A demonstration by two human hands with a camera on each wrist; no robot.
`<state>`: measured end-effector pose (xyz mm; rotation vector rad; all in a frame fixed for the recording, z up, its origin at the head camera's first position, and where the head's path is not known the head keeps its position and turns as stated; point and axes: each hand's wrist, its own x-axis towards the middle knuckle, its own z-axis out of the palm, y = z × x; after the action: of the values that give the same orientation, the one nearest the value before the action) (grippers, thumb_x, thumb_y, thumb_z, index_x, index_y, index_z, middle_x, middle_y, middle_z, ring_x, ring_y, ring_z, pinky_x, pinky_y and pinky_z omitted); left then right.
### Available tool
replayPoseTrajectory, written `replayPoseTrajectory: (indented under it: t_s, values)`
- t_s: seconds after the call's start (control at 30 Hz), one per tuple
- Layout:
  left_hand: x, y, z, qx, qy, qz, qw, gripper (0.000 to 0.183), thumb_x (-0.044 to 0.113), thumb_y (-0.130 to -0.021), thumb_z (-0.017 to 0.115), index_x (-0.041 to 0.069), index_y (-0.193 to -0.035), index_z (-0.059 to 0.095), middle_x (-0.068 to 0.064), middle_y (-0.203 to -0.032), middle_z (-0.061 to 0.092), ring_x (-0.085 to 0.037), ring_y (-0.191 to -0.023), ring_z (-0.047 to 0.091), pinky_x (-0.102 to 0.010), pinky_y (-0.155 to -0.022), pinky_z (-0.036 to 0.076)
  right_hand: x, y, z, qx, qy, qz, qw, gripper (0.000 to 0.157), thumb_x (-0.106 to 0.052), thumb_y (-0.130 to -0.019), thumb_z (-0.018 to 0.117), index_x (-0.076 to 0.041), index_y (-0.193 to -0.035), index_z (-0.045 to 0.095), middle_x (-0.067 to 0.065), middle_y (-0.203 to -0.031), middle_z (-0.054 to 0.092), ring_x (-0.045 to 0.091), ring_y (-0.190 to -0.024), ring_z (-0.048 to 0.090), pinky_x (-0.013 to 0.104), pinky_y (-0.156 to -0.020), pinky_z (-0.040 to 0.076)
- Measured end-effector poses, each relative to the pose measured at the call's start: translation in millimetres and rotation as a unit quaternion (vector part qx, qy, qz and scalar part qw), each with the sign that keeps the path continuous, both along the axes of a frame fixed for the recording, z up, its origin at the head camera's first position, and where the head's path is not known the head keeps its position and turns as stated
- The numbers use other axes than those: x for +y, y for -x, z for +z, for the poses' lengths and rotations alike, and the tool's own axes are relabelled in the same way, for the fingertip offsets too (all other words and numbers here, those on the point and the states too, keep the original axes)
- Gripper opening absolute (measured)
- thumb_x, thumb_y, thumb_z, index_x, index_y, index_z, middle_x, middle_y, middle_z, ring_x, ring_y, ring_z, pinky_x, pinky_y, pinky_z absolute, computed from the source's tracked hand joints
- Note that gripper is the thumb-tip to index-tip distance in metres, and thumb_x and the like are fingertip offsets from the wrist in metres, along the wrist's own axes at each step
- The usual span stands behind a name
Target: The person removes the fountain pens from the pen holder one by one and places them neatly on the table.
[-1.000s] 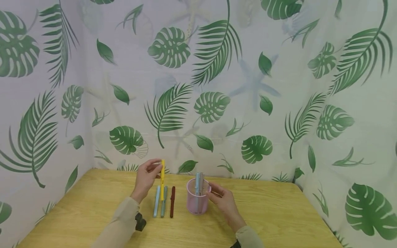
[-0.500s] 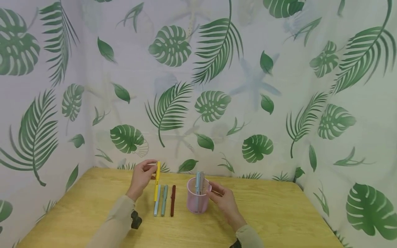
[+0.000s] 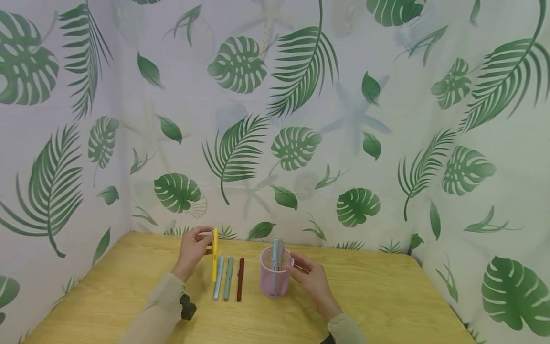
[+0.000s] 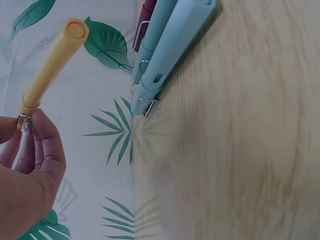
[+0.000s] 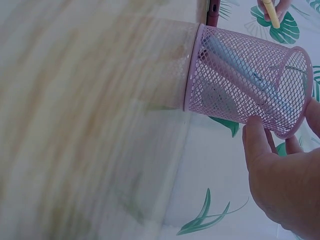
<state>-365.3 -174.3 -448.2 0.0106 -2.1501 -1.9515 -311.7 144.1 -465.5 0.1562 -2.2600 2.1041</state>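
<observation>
My left hand (image 3: pixel 192 251) pinches a yellow pen (image 3: pixel 215 255) near its clip end, thumb and fingertips on it. The pen hangs upright, just left of three pens lying side by side on the table: light blue (image 3: pixel 219 279), grey-green (image 3: pixel 229 279) and dark red (image 3: pixel 240 279). To their right stands a pink mesh pen holder (image 5: pixel 225 75) with a light blue pen (image 3: pixel 275 253) and a grey pen (image 3: pixel 281 252) upright inside. My right hand (image 3: pixel 311 282) holds the pen holder's right side near the rim, the thumb against the mesh in the right wrist view.
The wood-grain table (image 3: pixel 378 296) ends at the back against a white curtain (image 3: pixel 322 95) printed with green leaves, which also hangs at both sides. Dark straps (image 3: pixel 187 306) are worn at the wrists.
My left hand has carried the yellow pen leftward and slightly down, from over the lying pens to beside the light blue one. The right hand and pen holder stay put.
</observation>
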Motion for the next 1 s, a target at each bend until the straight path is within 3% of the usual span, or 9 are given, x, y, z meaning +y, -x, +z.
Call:
replayPoseTrajectory:
  t_s: [0.1, 0.3, 0.7, 1.0]
  values:
    - [0, 1.2, -4.2, -0.019, -0.010, -0.001, 0.9998, 0.028, 0.009, -0.099, 0.056, 0.001, -0.126, 0.059, -0.020, -0.108, 0.068, -0.015, -0.082, 0.063, -0.044, -0.078, 0.058, 0, -1.3, -0.1, 0.001, -0.004, -0.002, 1.000, 0.048, -0.013, -0.092, 0.068, 0.004, -0.135, 0.055, 0.027, -0.134, 0.056, 0.035, -0.120, 0.059, 0.035, -0.096, 0.054]
    - [-2, 3.1, -8.9, -0.035, -0.018, 0.001, 0.9992, 0.030, 0.008, -0.098, 0.056, -0.001, -0.126, 0.058, -0.016, -0.104, 0.068, -0.015, -0.080, 0.061, -0.040, -0.074, 0.058, 0, -1.5, 0.1, 0.000, -0.009, -0.002, 1.000, 0.047, -0.015, -0.092, 0.069, 0.002, -0.135, 0.056, 0.026, -0.134, 0.056, 0.036, -0.121, 0.058, 0.036, -0.097, 0.053]
    - [-10, 8.6, -16.6, -0.098, 0.025, -0.022, 0.9946, 0.031, 0.004, -0.097, 0.053, -0.002, -0.127, 0.058, -0.022, -0.114, 0.065, -0.015, -0.077, 0.063, -0.035, -0.070, 0.058, 1, 1.0, 1.2, 0.003, -0.018, -0.002, 1.000, 0.047, -0.016, -0.093, 0.068, 0.000, -0.135, 0.056, 0.024, -0.136, 0.056, 0.037, -0.123, 0.057, 0.039, -0.099, 0.051]
    - [-13, 9.7, -26.7, -0.119, 0.020, -0.034, 0.9921, 0.034, -0.001, -0.093, 0.051, -0.005, -0.126, 0.056, -0.017, -0.108, 0.064, -0.014, -0.075, 0.056, -0.032, -0.065, 0.056, 1, 0.6, 0.5, 0.004, -0.012, 0.001, 1.000, 0.047, -0.015, -0.093, 0.068, 0.000, -0.135, 0.056, 0.024, -0.136, 0.056, 0.035, -0.122, 0.058, 0.038, -0.098, 0.052]
